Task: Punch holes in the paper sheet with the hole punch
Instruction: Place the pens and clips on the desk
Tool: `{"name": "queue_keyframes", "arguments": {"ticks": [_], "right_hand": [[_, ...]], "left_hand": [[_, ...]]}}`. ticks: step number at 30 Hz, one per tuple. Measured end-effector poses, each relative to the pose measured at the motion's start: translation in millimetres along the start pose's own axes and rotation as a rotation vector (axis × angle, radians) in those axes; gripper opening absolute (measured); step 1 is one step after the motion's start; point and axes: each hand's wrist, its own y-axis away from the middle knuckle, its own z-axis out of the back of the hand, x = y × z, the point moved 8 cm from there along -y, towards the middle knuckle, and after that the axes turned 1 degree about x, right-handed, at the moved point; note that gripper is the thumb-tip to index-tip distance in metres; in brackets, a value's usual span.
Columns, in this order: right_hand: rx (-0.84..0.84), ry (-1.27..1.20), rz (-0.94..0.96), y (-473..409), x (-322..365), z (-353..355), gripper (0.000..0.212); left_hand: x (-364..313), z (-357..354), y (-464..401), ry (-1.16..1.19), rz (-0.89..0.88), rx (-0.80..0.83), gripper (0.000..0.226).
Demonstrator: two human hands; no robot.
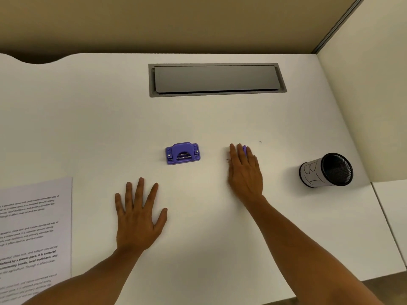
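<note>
A purple hole punch [182, 153] stands on the white desk [198, 119] near its middle, with nothing touching it. A printed paper sheet [35, 234] lies flat at the desk's left front, partly cut off by the frame edge. My left hand [137, 219] rests palm down with fingers spread, in front of and a little left of the punch, between it and the sheet. My right hand [245, 172] lies palm down to the right of the punch. Its fingertips cover a small purple object [244, 149] that shows only between the fingers.
A grey cable-tray lid [217, 79] is set into the desk at the back. A black mesh pen cup [326, 170] with a white handwritten label sits at the right, near a beige partition wall [374, 84]. The desk's front right edge runs close behind my right forearm.
</note>
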Motion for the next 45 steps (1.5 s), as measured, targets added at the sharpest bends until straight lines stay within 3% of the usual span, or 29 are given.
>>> {"name": "queue_keyframes", "arguments": {"ticks": [17, 37, 45], "right_hand": [[-0.053, -0.037, -0.306, -99, -99, 23, 0.053], [-0.092, -0.079, -0.311, -97, -102, 40, 0.059], [-0.172, -0.129, -0.251, -70, -70, 54, 0.067]], "left_hand": [[2, -3, -2, 0.028, 0.014, 0.021, 0.079], [1, -1, 0, 0.037, -0.007, -0.039, 0.077], [1, 0, 1, 0.014, -0.006, -0.055, 0.077]]}}
